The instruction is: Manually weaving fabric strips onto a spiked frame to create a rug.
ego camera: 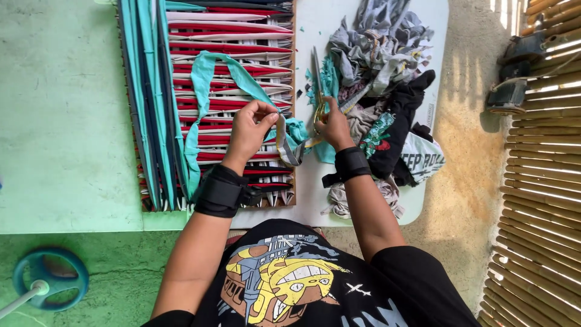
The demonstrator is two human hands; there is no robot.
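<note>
Green painted floor spreads wide on the left, bare right up to the wooden weaving frame, and a white rectangular surface carries the work at the centre. Red, white and teal fabric strips are strung across that frame, which fills the surface's left half and reaches close to its near edge. The left hand hovers over the frame's right side, fingers pinched shut on a teal fabric strip that loops up and back down toward the frame's near left corner. Just beside it, past the frame's right edge, the right hand is closed around gold-handled scissors, blades pointing toward the far edge. Only a narrow bare lane of surface lies between frame and scissors. A heap of grey, black and teal cloth scraps crowds the right side, spilling to the right edge. Sandy ground and a bamboo slat wall close things off on the right; a blue round fan base sits near left on the floor.
</note>
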